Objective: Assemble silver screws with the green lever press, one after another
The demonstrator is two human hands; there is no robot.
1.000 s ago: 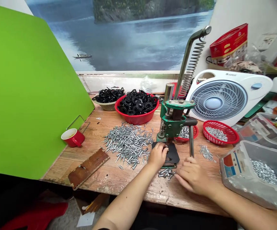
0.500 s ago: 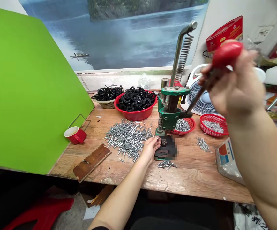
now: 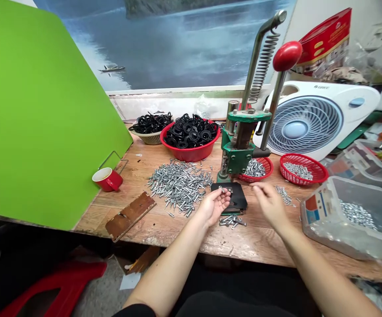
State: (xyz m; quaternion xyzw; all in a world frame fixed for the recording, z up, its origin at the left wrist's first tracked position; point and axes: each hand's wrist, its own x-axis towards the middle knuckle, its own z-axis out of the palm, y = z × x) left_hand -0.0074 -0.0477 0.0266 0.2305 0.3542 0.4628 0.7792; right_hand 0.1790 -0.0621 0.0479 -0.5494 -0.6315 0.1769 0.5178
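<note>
My left hand [image 3: 214, 205] pinches a small metal eye bolt [image 3: 222, 189] between thumb and forefinger, the other fingers half curled, over the black base plate [image 3: 239, 200] of a green hand press [image 3: 240, 160]. To the right of that plate is my right hand [image 3: 270, 203], thumb and fingertips pressed together; what they hold, if anything, is too small to make out. The press lever with its red knob [image 3: 287, 56] stands raised, untouched. A heap of eye bolts [image 3: 179, 187] lies left of the press, and a few more bolts [image 3: 233, 221] lie in front of it.
Behind the heap stand a red bowl [image 3: 191, 154] and a beige basket [image 3: 151, 138] of black rings. Right of the press are two red baskets [image 3: 321, 174], small pins [image 3: 283, 195], a clear bin [image 3: 326, 240] and a fan [image 3: 359, 94]. A red mug [image 3: 110, 180] and wooden board [image 3: 130, 215] sit left.
My right hand has let go of the red lever knob and come down beside the base plate. The lever now stands more upright. My left hand has turned palm upward, slightly off the plate.
</note>
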